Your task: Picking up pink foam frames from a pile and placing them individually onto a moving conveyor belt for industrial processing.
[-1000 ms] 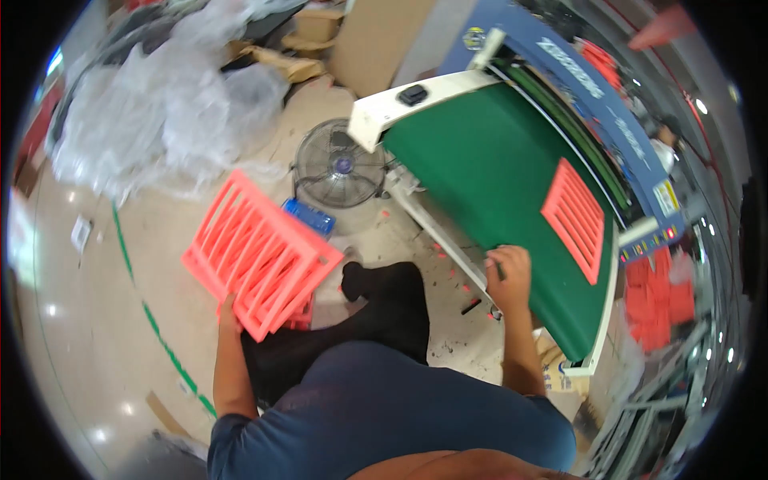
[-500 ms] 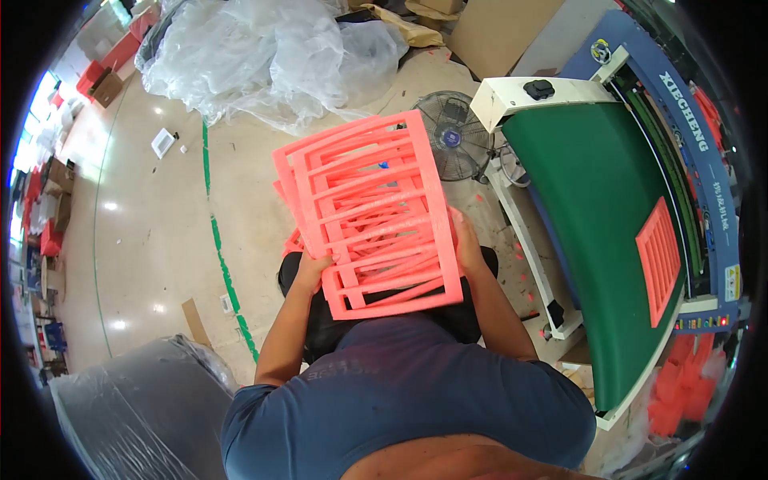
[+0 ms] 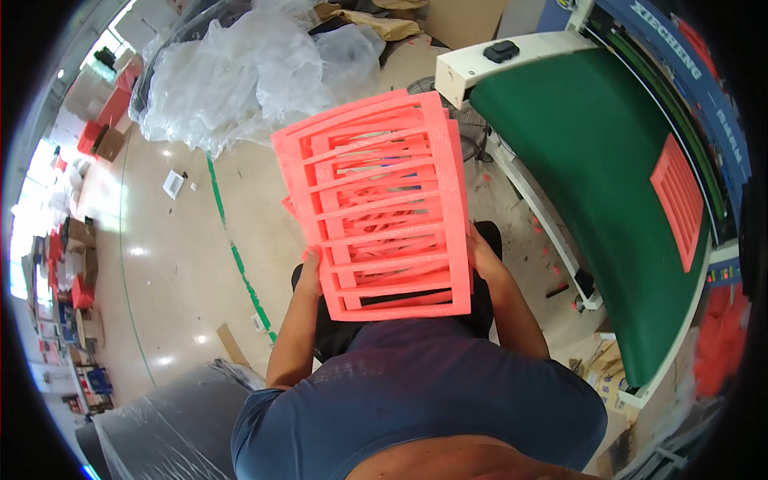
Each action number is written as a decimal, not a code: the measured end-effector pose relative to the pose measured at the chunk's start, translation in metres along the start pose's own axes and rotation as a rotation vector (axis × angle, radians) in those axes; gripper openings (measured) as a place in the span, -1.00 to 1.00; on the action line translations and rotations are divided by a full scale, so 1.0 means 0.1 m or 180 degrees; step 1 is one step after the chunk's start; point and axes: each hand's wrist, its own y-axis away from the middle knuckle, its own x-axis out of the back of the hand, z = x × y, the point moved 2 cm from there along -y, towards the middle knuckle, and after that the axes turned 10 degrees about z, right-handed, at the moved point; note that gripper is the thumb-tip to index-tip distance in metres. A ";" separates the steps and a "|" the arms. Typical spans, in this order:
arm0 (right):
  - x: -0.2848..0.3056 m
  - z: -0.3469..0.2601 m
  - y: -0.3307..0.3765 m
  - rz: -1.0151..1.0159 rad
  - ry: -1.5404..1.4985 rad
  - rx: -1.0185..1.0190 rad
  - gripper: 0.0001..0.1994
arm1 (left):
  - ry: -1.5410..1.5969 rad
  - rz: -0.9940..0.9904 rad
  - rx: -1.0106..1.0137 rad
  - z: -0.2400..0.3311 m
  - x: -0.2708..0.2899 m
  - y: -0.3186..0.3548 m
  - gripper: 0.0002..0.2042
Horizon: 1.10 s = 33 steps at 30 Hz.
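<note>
A blue sign panel with pale lettering [image 3: 686, 76] runs along the far right side of the machine, beside the green belt. Below it, at the right edge, sits a small dark display strip with red marks [image 3: 724, 274]. Brown cardboard boxes [image 3: 606, 368] lie on the floor near the machine's near right leg. At far left, more brown cartons [image 3: 78, 236] stand along the wall, with a red crate and a brown box [image 3: 102, 138] farther off. A small white sheet [image 3: 174, 184] lies on the floor, left of centre.
</note>
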 end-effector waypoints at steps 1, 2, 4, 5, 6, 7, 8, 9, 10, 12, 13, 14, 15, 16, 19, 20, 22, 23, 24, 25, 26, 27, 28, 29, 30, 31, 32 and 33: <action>-0.02 -0.04 0.02 0.0010 -0.0010 0.0042 -0.39 | 0.0000 -0.0115 -0.0186 0.07 -0.10 0.06 -0.08; -0.04 -0.08 0.05 0.0012 -0.0019 0.0082 -0.39 | -0.0118 -0.0040 -0.0246 0.10 -0.10 0.11 -0.13; -0.09 -0.17 0.12 -0.0119 -0.0151 0.0238 -0.38 | -0.0178 0.0032 -0.0329 0.21 -0.20 0.25 -0.23; -0.09 -0.16 0.13 -0.0140 -0.0237 0.0345 -0.37 | -0.0408 -0.0010 -0.0538 0.29 -0.30 0.35 -0.22; -0.08 -0.17 0.17 -0.0117 0.0049 0.0527 -0.36 | -0.0632 -0.0035 -0.0750 0.34 -0.40 0.47 -0.21; -0.17 -0.30 0.29 -0.0123 0.0141 0.0451 -0.35 | -0.0689 0.0062 -0.0831 0.39 -0.39 0.60 -0.18; -0.22 -0.40 0.40 -0.0131 0.0235 0.0378 -0.35 | -0.0706 0.0225 -0.1008 0.37 -0.41 0.75 -0.17; -0.15 -0.32 0.39 -0.0286 0.0298 0.0573 -0.34 | -0.0739 0.0324 -0.1158 0.42 -0.57 0.89 -0.16; -0.12 -0.23 0.39 -0.0358 0.0353 0.0810 -0.34 | -0.0683 0.0454 -0.1257 0.44 -0.68 1.02 -0.15; -0.17 -0.35 0.52 -0.0627 0.0586 0.1178 -0.33 | -0.0850 0.0606 -0.1381 0.50 -0.85 1.28 -0.16; -0.16 -0.34 0.55 -0.0623 0.0796 0.1274 -0.32 | -0.0856 0.0644 -0.1430 0.50 -0.85 1.35 -0.16; -0.14 -0.31 0.59 -0.0613 0.1014 0.1366 -0.31 | -0.0896 0.0724 -0.1491 0.48 -0.86 1.41 -0.16; -0.12 -0.29 0.61 -0.0794 0.1107 0.1540 -0.31 | -0.0919 0.0810 -0.1553 0.47 -0.94 1.49 -0.15; -0.10 -0.27 0.62 -0.0786 0.1118 0.1567 -0.31 | -0.0935 0.0866 -0.1568 0.47 -1.02 1.55 -0.15; -0.15 -0.39 0.81 -0.0893 0.0478 0.1438 -0.29 | -0.0903 0.0810 -0.1751 0.39 -1.07 1.60 -0.14; -0.14 -0.38 0.82 -0.0909 0.0512 0.1453 -0.29 | -0.0856 0.0813 -0.1700 0.36 -1.07 1.61 -0.11; -0.10 -0.39 0.82 -0.1169 -0.0347 0.1156 -0.23 | -0.0796 0.0626 -0.1627 0.32 -1.15 1.60 -0.09; -0.05 -0.40 0.84 -0.1161 -0.0302 0.1167 -0.23 | -0.0779 0.0449 -0.1535 0.31 -1.20 1.59 -0.06; 0.00 -0.42 0.88 -0.1123 -0.0138 0.1251 -0.18 | -0.0733 0.0575 -0.1571 0.28 -1.26 1.60 -0.05; 0.06 -0.44 0.92 -0.1076 0.0026 0.1333 -0.12 | -0.0693 0.0556 -0.1563 0.26 -1.29 1.60 -0.05; 0.13 -0.43 0.98 -0.1167 -0.0046 0.1017 -0.05 | -0.0732 0.0489 -0.1459 0.24 -1.31 1.59 -0.03; 0.16 -0.49 1.04 -0.1135 -0.0013 0.1023 -0.05 | -0.0782 0.0414 -0.1352 0.23 -1.31 1.58 -0.02; 0.19 -0.56 1.11 -0.1241 -0.0085 0.0988 -0.03 | -0.0758 0.0373 -0.1324 0.19 -1.25 1.55 -0.02; 0.20 -0.62 1.19 -0.1334 -0.0157 0.0954 -0.02 | -0.0677 0.0255 -0.1470 0.14 -1.14 1.49 -0.03; 0.20 -0.68 1.28 -0.1377 -0.0066 0.0974 -0.04 | -0.0582 0.0122 -0.1599 0.08 -1.04 1.41 -0.03; 0.23 -0.72 1.35 -0.1289 -0.0020 0.0984 -0.04 | -0.0609 0.0054 -0.1802 0.09 -1.09 1.33 -0.06; 0.23 -0.75 1.42 -0.0917 0.0158 0.1084 -0.06 | -0.0312 -0.0152 -0.1845 0.08 -1.15 1.31 -0.08; 0.24 -0.80 1.50 -0.0505 0.0335 0.1185 -0.07 | -0.0015 -0.0379 -0.1850 0.17 -1.44 1.34 -0.10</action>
